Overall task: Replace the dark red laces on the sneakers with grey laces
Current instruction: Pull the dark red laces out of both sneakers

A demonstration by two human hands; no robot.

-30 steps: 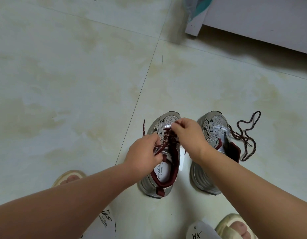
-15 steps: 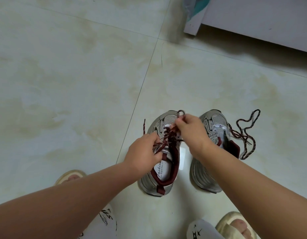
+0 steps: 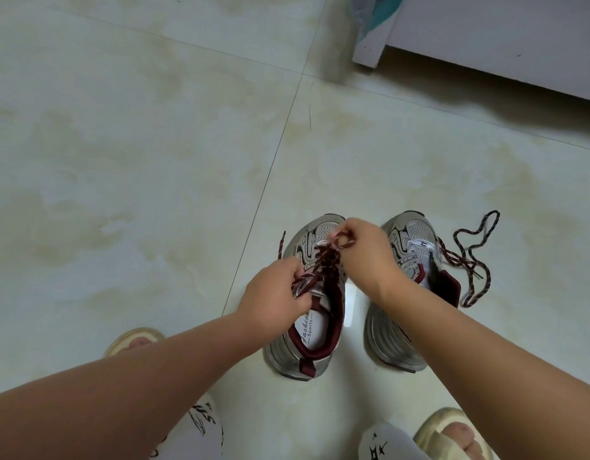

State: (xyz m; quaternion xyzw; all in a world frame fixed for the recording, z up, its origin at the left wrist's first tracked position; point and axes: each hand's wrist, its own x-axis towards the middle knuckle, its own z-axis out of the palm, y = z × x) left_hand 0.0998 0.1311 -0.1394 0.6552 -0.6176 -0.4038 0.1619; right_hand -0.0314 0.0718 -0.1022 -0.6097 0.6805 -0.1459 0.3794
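Observation:
Two grey sneakers with dark red lining stand side by side on the floor, toes pointing away. The left sneaker (image 3: 315, 340) still carries its dark red lace (image 3: 327, 263). My right hand (image 3: 365, 255) pinches a loop of that lace above the toe end. My left hand (image 3: 275, 295) grips the lace and the tongue near the shoe's opening. The right sneaker (image 3: 409, 257) has no lace in it, and a loose dark red lace (image 3: 472, 257) lies on the floor to its right. No grey laces are in view.
The floor is pale glossy tile (image 3: 137, 144). A white furniture base (image 3: 486, 38) stands at the top right. My feet in cream slippers, one (image 3: 134, 343) at the left and one (image 3: 453, 433) at the right, sit near the bottom edge.
My right hand has pulled a loop of the dark red lace up and out from the left sneaker's front eyelets. My left hand has stayed on the shoe.

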